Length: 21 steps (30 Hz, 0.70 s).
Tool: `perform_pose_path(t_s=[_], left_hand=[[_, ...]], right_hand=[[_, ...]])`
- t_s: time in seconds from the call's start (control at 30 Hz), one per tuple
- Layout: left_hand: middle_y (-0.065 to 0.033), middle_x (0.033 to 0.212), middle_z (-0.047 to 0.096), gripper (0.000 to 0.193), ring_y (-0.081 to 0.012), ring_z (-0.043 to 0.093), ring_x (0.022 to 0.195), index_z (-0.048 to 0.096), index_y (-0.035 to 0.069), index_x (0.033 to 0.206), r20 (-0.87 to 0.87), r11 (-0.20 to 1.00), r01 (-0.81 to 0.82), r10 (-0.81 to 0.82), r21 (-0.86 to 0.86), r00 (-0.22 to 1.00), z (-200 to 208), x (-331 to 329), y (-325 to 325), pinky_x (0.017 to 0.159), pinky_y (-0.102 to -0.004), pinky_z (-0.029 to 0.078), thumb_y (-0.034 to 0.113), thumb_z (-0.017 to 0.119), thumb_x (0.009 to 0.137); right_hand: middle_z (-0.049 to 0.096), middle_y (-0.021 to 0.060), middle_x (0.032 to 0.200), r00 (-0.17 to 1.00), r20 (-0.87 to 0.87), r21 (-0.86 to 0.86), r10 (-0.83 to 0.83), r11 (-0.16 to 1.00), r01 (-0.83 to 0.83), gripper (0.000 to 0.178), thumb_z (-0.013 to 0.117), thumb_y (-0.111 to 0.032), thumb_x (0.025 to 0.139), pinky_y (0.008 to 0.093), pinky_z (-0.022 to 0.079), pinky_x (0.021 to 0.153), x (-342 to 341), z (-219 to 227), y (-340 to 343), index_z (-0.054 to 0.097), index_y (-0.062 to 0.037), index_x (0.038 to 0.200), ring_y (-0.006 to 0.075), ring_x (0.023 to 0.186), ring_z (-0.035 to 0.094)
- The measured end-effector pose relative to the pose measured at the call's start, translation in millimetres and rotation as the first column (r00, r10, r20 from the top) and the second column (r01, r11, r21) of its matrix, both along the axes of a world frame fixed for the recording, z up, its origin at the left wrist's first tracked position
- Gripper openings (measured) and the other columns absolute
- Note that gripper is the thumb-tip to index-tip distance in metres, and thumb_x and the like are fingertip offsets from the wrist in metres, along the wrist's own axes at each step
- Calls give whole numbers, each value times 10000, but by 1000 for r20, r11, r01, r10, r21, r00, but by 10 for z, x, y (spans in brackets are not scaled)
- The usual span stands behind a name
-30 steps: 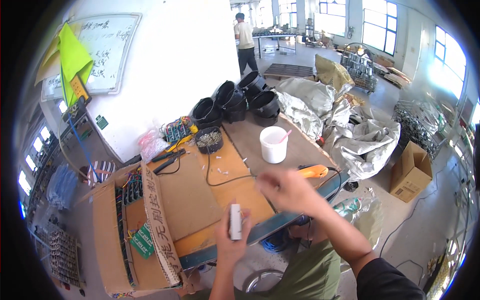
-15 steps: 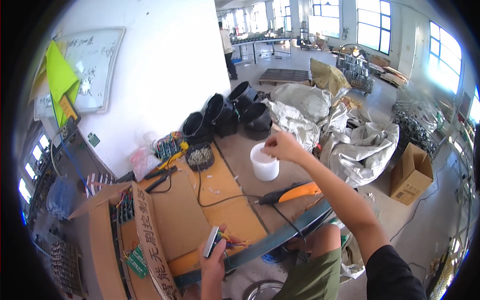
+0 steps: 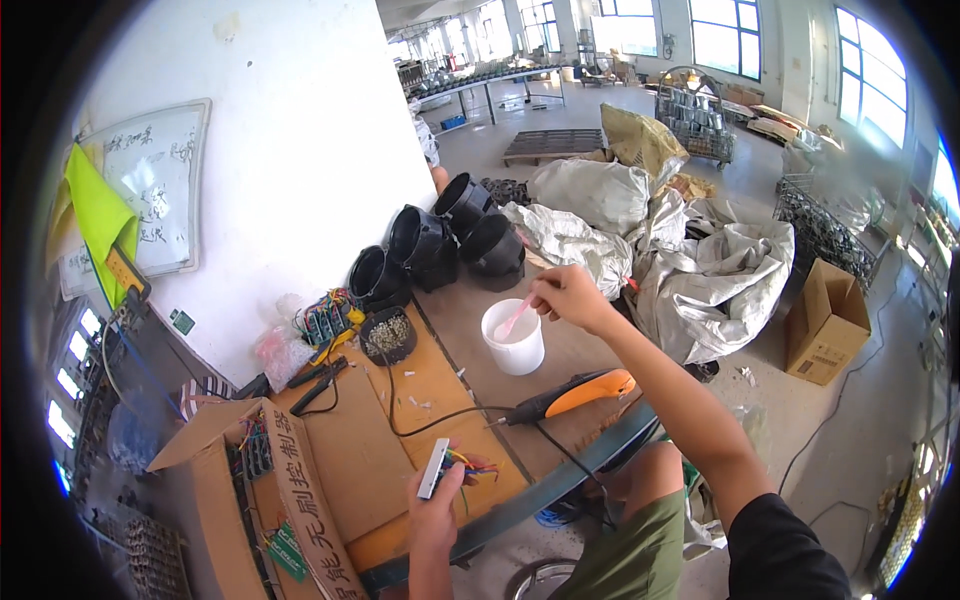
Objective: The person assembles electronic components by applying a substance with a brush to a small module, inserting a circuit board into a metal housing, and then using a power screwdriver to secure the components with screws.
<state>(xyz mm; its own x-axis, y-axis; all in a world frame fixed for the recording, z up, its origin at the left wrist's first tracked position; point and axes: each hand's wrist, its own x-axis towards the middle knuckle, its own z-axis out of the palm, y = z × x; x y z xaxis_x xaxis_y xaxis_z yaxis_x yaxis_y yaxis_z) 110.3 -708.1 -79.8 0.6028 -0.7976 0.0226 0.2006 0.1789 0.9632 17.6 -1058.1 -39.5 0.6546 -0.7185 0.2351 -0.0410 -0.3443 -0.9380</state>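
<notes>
My left hand (image 3: 432,512), low at the table's near edge, grips a small flat controller module (image 3: 434,469) with a pale face. Coloured wires (image 3: 473,465) stick out of it to the right. Over the white plastic tub (image 3: 519,357), my right hand (image 3: 572,298) pinches a thin pink stick (image 3: 515,320). The stick slants down into the tub's mouth; its lower tip is hard to make out. An orange-and-black corded hand tool (image 3: 570,397), like a soldering or glue gun, lies just nearer than the tub.
An open cardboard box (image 3: 300,490) with green boards stands at the left. Behind lie a dark bowl of small pale pieces (image 3: 388,338), several black buckets (image 3: 422,245) and wired boards (image 3: 325,318). Grey-white sacks (image 3: 730,285) and another carton (image 3: 828,325) stand at the right.
My right hand has risen a little from the tub's rim, so the pink stick now shows. The view has shifted; my left hand still holds the module, now turned slightly.
</notes>
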Motion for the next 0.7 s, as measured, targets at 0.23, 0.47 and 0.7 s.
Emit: perform_pose_path(t_s=[0.23,0.47,0.7], left_hand=[[-192,1097,706,428,-237,669,1032,543,-38,1334,-16,997,71,-70,24,997,108,6,-304,857,-330,469,140,613,951],[-104,996,714,223,-162,683,881,624,-28,1077,134,997,33,-42,69,990,0,98,-766,807,-302,539,109,686,912],[-70,922,696,304,-140,653,770,595,-50,1104,353,992,-117,95,40,931,-240,284,-1094,706,-279,539,127,701,880]], right_hand=[[704,55,845,963,211,409,-167,910,68,280,705,-239,939,219,513,610,-296,-139,-53,686,20,1044,100,707,643],[652,3,811,907,358,588,-221,808,-35,178,705,-194,948,184,453,564,-415,-140,4,668,-25,987,51,663,579],[650,14,835,857,485,626,-175,754,-201,169,710,-141,937,167,476,580,-487,-11,534,673,8,1009,52,671,582]])
